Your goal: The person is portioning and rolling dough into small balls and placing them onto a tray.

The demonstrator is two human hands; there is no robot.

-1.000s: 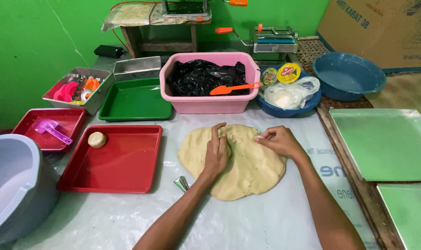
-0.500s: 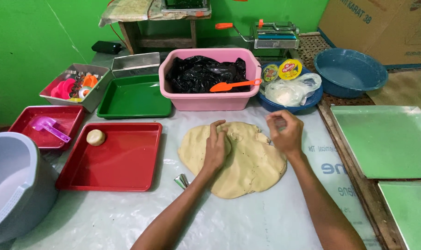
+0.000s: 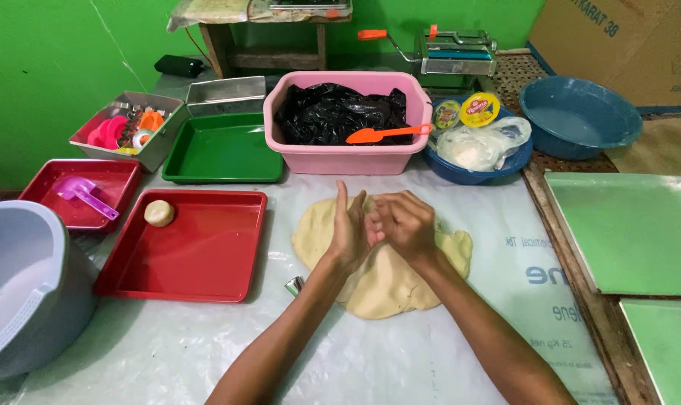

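Head view, frame centre: left hand [image 3: 349, 234] open and upright, right hand [image 3: 402, 223] loosely curled, grasp unclear, meeting above flattened dough [image 3: 389, 277].

A green wall [image 3: 48, 67] fills the upper left; a wooden stool [image 3: 273, 45] stands top centre; a cardboard box [image 3: 625, 45] sits upper right.

Both hands [image 3: 378, 229] pressed together above flattened dough [image 3: 385, 281], red tray [image 3: 205, 262] beside

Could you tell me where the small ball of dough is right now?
In the head view, the small dough ball sits left of both hands, in the far-left corner of the large red tray.
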